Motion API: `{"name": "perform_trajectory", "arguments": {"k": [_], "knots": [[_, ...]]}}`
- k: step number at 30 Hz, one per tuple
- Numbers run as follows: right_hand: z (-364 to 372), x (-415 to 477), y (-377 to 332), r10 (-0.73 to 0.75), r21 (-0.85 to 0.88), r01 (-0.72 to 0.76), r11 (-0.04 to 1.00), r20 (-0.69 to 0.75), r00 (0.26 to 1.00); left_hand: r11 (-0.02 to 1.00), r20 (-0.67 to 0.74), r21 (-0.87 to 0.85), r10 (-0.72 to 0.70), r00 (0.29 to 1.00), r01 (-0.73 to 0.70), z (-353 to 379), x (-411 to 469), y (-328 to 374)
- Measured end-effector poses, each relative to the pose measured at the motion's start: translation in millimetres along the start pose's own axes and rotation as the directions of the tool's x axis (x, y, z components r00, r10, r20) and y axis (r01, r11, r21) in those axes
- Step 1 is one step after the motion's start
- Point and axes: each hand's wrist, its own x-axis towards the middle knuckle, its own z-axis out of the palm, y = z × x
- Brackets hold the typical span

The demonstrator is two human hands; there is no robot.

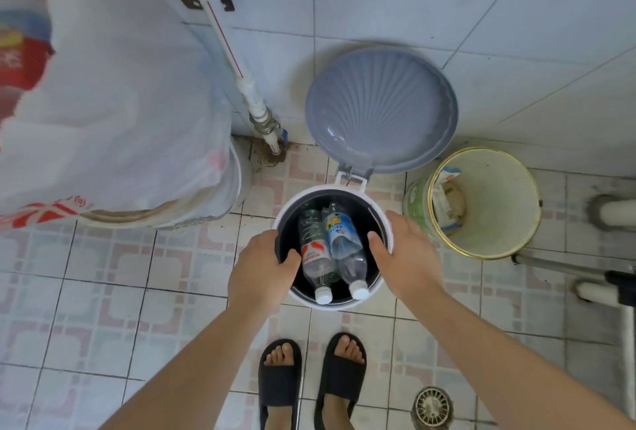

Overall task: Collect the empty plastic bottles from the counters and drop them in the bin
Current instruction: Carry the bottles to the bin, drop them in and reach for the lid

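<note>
Bottles point(330, 250) in bin point(387, 223); left hand point(258, 271), right hand point(406, 254) gripping rim.

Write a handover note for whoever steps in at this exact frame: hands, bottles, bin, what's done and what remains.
Left hand: on the bin's left rim, thumb inside, holding no bottle.
Right hand: on the right rim, likewise holding no bottle.
Bin: on the floor, lid standing open.
Inside: red-label bottle and blue-label bottle, capped, side by side, caps toward the person.
Done: at least these two bottles binned.
Left: counters are out of view, so check them for more; then close the lid.
</note>
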Motion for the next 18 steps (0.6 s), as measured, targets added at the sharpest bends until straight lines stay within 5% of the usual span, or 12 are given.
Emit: {"name": "perform_trajectory", "arguments": {"k": [18], "knots": [[-132, 38, -68, -0.21, -0.052, 0.203, 0.978, -0.256, 0.944, 0.956, -0.197, 0.103, 0.289, 0.937, -0.274, -93, -28, 74]]}}
